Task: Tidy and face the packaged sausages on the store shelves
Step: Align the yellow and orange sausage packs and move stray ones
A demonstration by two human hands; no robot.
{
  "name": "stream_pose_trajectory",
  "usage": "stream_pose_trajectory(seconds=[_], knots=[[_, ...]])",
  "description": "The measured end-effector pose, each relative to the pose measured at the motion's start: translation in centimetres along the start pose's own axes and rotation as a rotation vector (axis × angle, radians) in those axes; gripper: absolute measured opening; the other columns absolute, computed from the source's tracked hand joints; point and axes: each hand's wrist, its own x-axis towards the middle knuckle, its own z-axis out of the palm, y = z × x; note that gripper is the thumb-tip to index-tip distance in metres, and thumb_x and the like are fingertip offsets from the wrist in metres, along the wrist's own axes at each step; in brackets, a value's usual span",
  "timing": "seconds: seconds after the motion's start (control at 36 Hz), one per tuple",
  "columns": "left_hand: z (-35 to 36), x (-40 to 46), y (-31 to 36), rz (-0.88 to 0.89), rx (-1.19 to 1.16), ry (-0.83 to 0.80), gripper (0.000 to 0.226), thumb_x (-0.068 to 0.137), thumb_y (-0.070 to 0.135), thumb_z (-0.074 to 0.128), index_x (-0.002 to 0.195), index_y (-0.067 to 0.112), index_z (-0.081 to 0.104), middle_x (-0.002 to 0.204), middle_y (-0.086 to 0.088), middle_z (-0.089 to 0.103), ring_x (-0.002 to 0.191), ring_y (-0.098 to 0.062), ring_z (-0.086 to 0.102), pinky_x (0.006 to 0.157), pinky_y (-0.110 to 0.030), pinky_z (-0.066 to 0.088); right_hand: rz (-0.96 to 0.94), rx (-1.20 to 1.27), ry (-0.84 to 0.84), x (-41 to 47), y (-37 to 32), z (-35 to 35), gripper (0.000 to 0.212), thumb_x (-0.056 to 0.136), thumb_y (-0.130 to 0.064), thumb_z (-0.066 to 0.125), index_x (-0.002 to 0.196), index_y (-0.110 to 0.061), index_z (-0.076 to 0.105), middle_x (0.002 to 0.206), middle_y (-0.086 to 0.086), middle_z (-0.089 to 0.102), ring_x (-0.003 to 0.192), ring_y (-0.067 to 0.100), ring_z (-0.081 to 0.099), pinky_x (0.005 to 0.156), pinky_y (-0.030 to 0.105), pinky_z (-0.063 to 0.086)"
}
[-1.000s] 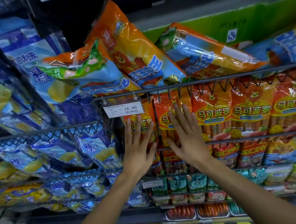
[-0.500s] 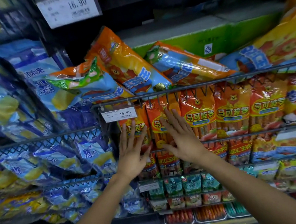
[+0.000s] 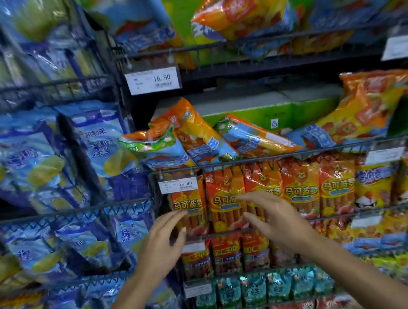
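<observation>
Your left hand (image 3: 164, 236) fingers loosely spread, holding nothing, before the orange sausage packs (image 3: 262, 193) standing in a row on the wire shelf (image 3: 304, 152), your right hand (image 3: 271, 213) likewise, price tag (image 3: 178, 185) above left.

Both forearms are bare up to the frame's lower edge, with no sleeve showing. The left hand (image 3: 162, 243) and right hand (image 3: 274, 216) wear no gloves, rings or watch.

Orange-red sausage packs (image 3: 263, 195) with yellow lettering stand at centre. At nine o'clock, blue bags (image 3: 25, 166) carry yellow patches, possibly corn. At twelve, an orange bag (image 3: 242, 1) fronts a green box (image 3: 274, 114).
</observation>
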Motion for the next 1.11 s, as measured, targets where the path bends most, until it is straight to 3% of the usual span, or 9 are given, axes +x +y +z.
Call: stream_pose_trajectory(seconds=[0.25, 0.33, 0.44, 0.58, 0.72, 0.78, 0.86, 0.97, 1.11], knots=[[-8.2, 3.3, 4.1, -0.158, -0.263, 0.248, 0.051, 0.100, 0.032, 0.066, 0.149, 0.033, 0.050, 0.143, 0.017, 0.056, 0.127, -0.002, 0.054, 0.110, -0.028, 0.044, -0.126, 0.231, 0.094, 7.0, -5.3, -4.2, 0.047, 0.099, -0.031, 0.069, 0.144, -0.028, 0.058, 0.135, -0.021, 0.063, 0.125, -0.010, 0.055, 0.108, 0.020, 0.047], [-9.4, 4.7, 5.2, -0.197, -0.321, 0.330, 0.035, 0.100, 0.029, 0.067, 0.133, 0.034, 0.057, 0.129, 0.024, 0.059, 0.115, 0.013, 0.055, 0.101, -0.014, 0.044, -0.151, 0.239, 0.038, 9.3, -6.1, -4.4, 0.055, 0.098, -0.036, 0.069, 0.149, -0.030, 0.051, 0.138, -0.020, 0.060, 0.126, -0.009, 0.053, 0.109, 0.020, 0.046], [-9.2, 5.6, 5.8, -0.262, -0.392, 0.394, 0.021, 0.100, 0.023, 0.069, 0.117, 0.030, 0.061, 0.121, 0.012, 0.064, 0.108, 0.009, 0.060, 0.096, -0.018, 0.050, -0.153, 0.270, -0.007, 11.5, -6.5, -3.8, 0.059, 0.098, -0.041, 0.068, 0.152, -0.029, 0.048, 0.145, -0.016, 0.057, 0.132, 0.000, 0.052, 0.112, 0.027, 0.045], [-9.1, 6.3, 5.3, -0.301, -0.459, 0.437, 0.047, 0.095, 0.026, 0.074, 0.135, 0.029, 0.048, 0.126, 0.013, 0.062, 0.112, 0.003, 0.062, 0.097, -0.024, 0.050, -0.138, 0.298, -0.061, 13.2, -7.3, -2.1, 0.065, 0.099, -0.044, 0.065, 0.156, -0.029, 0.039, 0.156, -0.015, 0.046, 0.141, 0.004, 0.044, 0.114, 0.020, 0.038], [-9.9, 8.0, 4.7, -0.261, -0.561, 0.416, 0.067, 0.087, 0.042, 0.076, 0.144, 0.047, 0.041, 0.132, 0.028, 0.054, 0.109, 0.023, 0.055, 0.095, -0.016, 0.046, -0.115, 0.360, -0.086, 13.9, -7.4, -1.0, 0.066, 0.099, -0.036, 0.068, 0.157, -0.025, 0.039, 0.156, -0.011, 0.047, 0.143, 0.008, 0.045, 0.118, 0.030, 0.040], [-10.1, 8.9, 4.3, -0.218, -0.567, 0.362, 0.063, 0.081, 0.047, 0.077, 0.137, 0.049, 0.048, 0.133, 0.025, 0.059, 0.117, 0.016, 0.056, 0.100, -0.023, 0.048, -0.101, 0.377, -0.049, 14.1, -7.6, -0.6, 0.062, 0.099, -0.035, 0.068, 0.155, -0.025, 0.043, 0.153, -0.012, 0.051, 0.139, 0.005, 0.048, 0.115, 0.023, 0.041], [-10.1, 10.2, 3.4, -0.154, -0.591, 0.307, 0.060, 0.078, 0.040, 0.083, 0.132, 0.028, 0.059, 0.127, 0.011, 0.071, 0.122, -0.009, 0.065, 0.103, -0.038, 0.054, -0.105, 0.370, -0.005, 14.4, -7.8, 0.3, 0.061, 0.099, -0.034, 0.069, 0.154, -0.026, 0.044, 0.148, -0.016, 0.054, 0.131, -0.004, 0.049, 0.101, 0.002, 0.037], [-10.1, 11.2, 2.0, -0.099, -0.589, 0.324, 0.055, 0.070, 0.040, 0.089, 0.118, 0.026, 0.066, 0.112, 0.021, 0.075, 0.105, 0.003, 0.069, 0.085, -0.014, 0.053, -0.131, 0.420, 0.034, 14.9, -8.6, 1.7, 0.055, 0.096, -0.029, 0.072, 0.146, -0.031, 0.049, 0.137, -0.020, 0.059, 0.122, -0.013, 0.053, 0.095, 0.005, 0.042], [-10.2, 11.9, 0.3, -0.024, -0.597, 0.317, 0.052, 0.072, 0.033, 0.092, 0.117, 0.021, 0.070, 0.111, 0.016, 0.077, 0.106, 0.000, 0.071, 0.083, -0.008, 0.051, -0.089, 0.446, 0.053, 15.8, -9.6, 3.0, 0.051, 0.094, -0.038, 0.074, 0.138, -0.042, 0.048, 0.130, -0.030, 0.058, 0.120, -0.016, 0.052, 0.095, 0.005, 0.041]])
